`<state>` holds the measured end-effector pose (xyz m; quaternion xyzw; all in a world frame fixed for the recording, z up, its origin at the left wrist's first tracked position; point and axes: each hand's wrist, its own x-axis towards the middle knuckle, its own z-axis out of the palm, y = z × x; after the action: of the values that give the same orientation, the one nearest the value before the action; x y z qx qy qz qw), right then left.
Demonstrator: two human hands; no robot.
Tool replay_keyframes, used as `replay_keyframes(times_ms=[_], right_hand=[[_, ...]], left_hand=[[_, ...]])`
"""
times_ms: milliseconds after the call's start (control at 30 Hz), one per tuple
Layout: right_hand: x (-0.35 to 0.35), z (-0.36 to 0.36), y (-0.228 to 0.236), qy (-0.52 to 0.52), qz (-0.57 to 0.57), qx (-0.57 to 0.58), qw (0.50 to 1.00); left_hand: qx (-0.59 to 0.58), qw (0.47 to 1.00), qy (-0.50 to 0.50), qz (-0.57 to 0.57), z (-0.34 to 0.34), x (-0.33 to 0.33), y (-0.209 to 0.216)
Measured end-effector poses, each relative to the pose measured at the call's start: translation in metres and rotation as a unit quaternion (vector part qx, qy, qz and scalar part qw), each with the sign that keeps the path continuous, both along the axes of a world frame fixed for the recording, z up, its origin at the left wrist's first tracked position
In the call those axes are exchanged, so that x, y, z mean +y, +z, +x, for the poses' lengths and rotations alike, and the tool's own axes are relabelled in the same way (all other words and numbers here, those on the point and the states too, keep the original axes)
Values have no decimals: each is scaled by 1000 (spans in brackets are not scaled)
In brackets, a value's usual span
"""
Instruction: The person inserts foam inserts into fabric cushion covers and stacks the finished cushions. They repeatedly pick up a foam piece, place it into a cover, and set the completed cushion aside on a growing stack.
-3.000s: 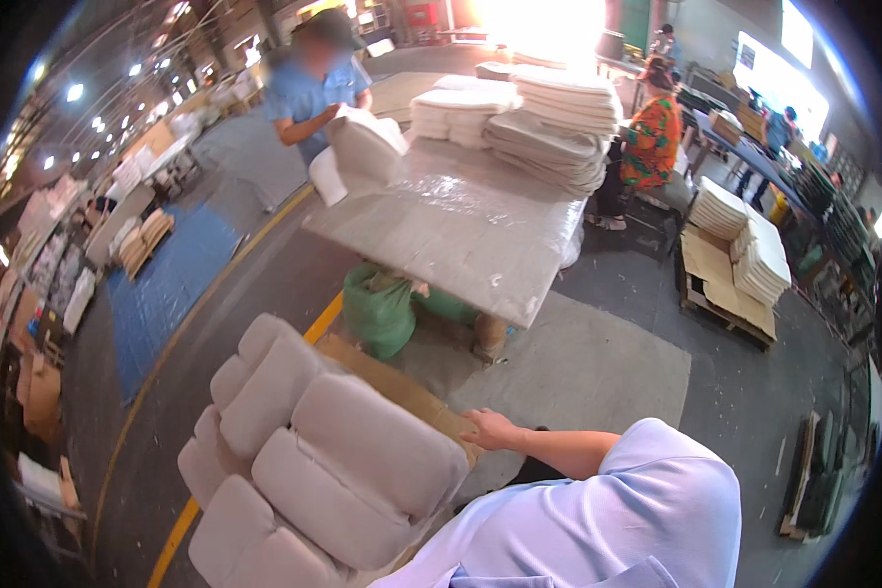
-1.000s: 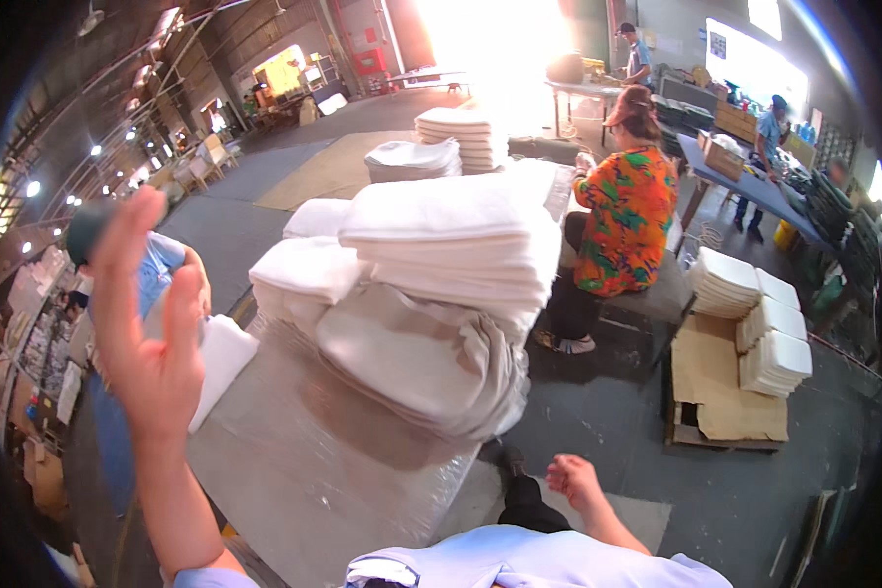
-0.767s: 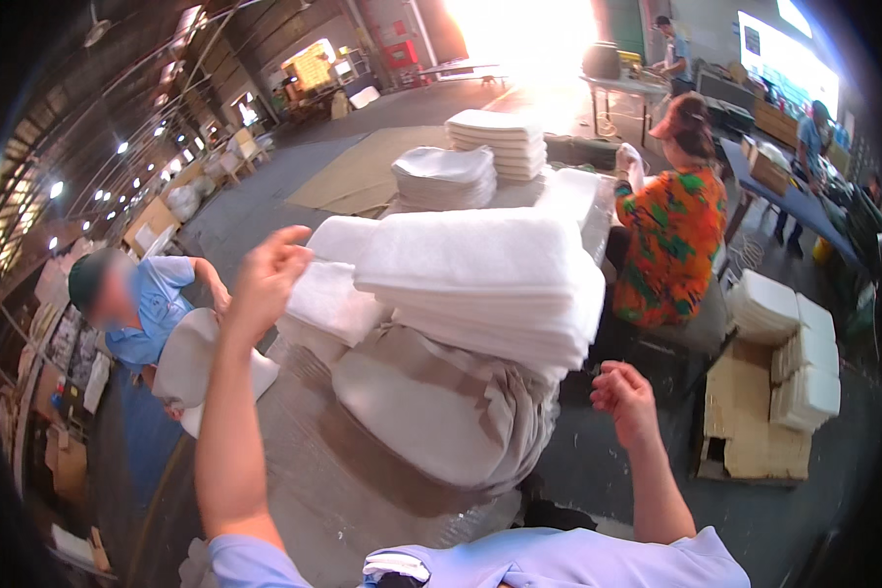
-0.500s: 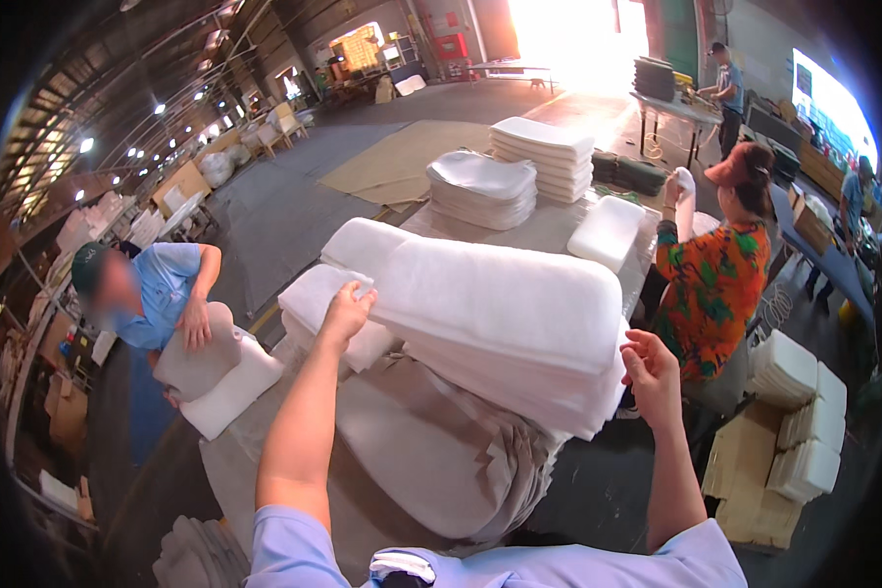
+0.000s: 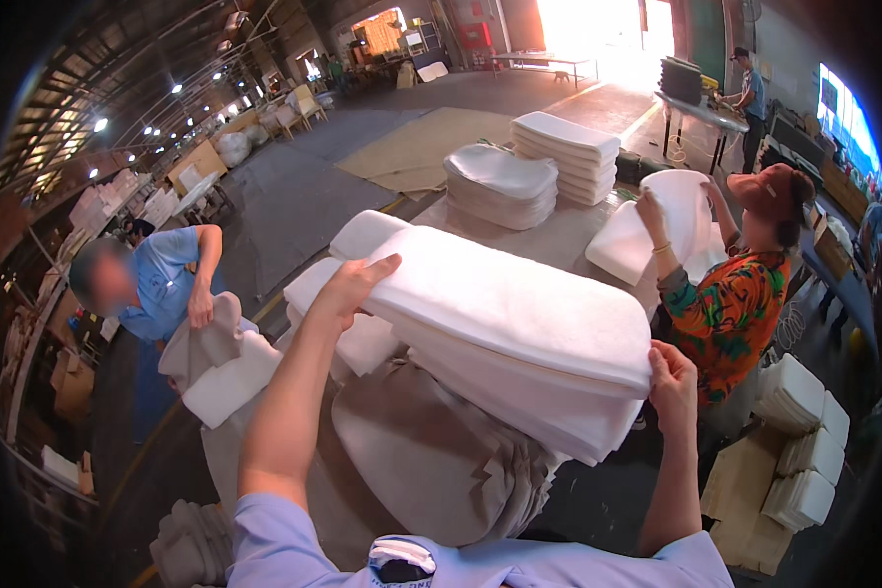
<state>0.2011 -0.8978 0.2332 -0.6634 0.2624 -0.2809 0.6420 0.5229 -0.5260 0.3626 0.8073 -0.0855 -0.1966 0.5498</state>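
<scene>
1. The left hand (image 5: pixel 348 286) is closed over the far upper edge of a thick white foam cushion pad (image 5: pixel 519 314), fingers on top. The right hand (image 5: pixel 672 377) is clamped on its near right end, thumb above. The two hands sit at opposite ends, probably because the pad is long and soft and would sag from one side.
2. The pad is the top one of a stack of similar white foam pads (image 5: pixel 539 412), which rests above the desk (image 5: pixel 559 240).
3. Under the stack lies a pile of grey fabric covers (image 5: pixel 431 461), which keeps the foam off the desk.
4. Further out stand a stack of grey shaped covers (image 5: pixel 500 186) and a stack of white flat pads (image 5: pixel 566 157).
5. A person in a blue shirt (image 5: pixel 167 284) at the left handles a cushion; a person in an orange patterned shirt (image 5: pixel 730 314) at the right lifts a white foam piece (image 5: pixel 661 230) close to the pad's right end, so there is little room on that side.
</scene>
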Motion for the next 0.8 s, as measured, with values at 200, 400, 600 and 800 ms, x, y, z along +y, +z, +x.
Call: replay_keyframes(times_ms=[200, 400, 600, 800], right_hand=[[44, -19, 30, 46, 41, -53, 997], [146, -31, 21, 241, 126, -6, 962], [287, -54, -37, 391, 122, 161, 898], [426, -86, -92, 467, 122, 261, 836]], left_hand=[[-172, 967, 62, -175, -93, 98, -7], [-221, 907, 242, -266, -247, 259, -88], [-87, 873, 432, -208, -443, 397, -202], [-1, 804, 566, -185, -579, 506, -247]])
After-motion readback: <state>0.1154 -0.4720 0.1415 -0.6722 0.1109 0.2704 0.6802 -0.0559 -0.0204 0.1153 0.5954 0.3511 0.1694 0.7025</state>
